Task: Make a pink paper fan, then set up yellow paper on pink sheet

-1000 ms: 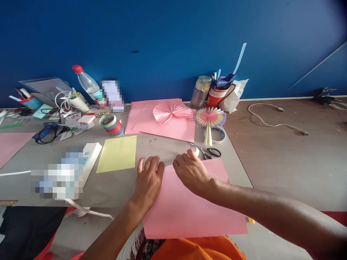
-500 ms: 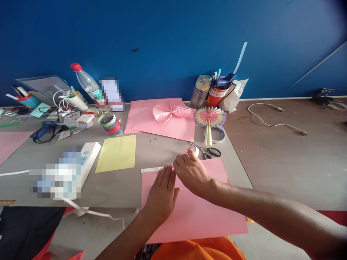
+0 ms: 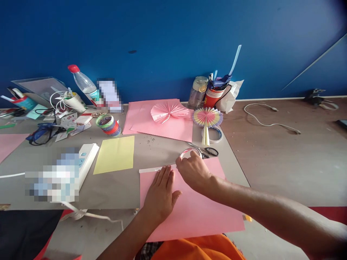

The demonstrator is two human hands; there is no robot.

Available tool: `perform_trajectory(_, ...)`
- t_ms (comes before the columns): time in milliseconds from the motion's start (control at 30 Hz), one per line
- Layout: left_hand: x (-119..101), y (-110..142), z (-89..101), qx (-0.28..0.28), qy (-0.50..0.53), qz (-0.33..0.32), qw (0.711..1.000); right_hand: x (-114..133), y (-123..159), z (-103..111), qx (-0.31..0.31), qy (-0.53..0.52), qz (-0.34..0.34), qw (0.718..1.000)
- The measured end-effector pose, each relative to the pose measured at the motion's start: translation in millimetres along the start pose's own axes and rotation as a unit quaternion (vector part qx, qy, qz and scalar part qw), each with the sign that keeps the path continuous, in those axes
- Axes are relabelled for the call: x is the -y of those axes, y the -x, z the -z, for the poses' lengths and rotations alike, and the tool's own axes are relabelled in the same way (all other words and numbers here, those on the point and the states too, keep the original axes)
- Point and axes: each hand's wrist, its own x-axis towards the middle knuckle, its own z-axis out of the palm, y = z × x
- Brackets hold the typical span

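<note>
A large pink sheet of paper (image 3: 195, 216) lies in front of me, with a whitish strip of tape (image 3: 149, 169) along its far edge. Fingers outstretched, my left hand (image 3: 159, 198) rests flat on the sheet, its fingertips on the strip. My right hand (image 3: 193, 169) is closed at the same edge, just right of the left fingertips. Against it stands a white roll of tape (image 3: 199, 152), partly hidden by the knuckles; the fingers appear to grip it. Scissors (image 3: 211, 151) with black handles lie just beyond.
Farther back are a pink paper fan (image 3: 169, 112), a multicoloured paper fan (image 3: 207, 117) and another tape roll (image 3: 220, 138). A yellow sheet (image 3: 115, 154), a white power strip (image 3: 89, 155) and stacked coloured tape rolls (image 3: 110, 126) sit left. A white cable (image 3: 265, 122) lies right.
My right hand has shifted slightly right along the sheet's far edge, and more of the tape roll shows behind it. My left hand stays flat, almost in place. The view has moved slightly.
</note>
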Motion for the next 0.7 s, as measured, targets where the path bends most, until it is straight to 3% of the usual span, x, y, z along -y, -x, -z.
perform_trajectory(333, -1, 0, 1.4, 0.011, 0.005, 0.007, 1.000, -10, -5, -1, 0.032, -0.049, -0.032, 0.998)
perform_trajectory(700, -1, 0, 0.6, 0.008, 0.000, 0.010, 1.000, -25, 7, -3, -0.010, -0.049, -0.066, 0.997)
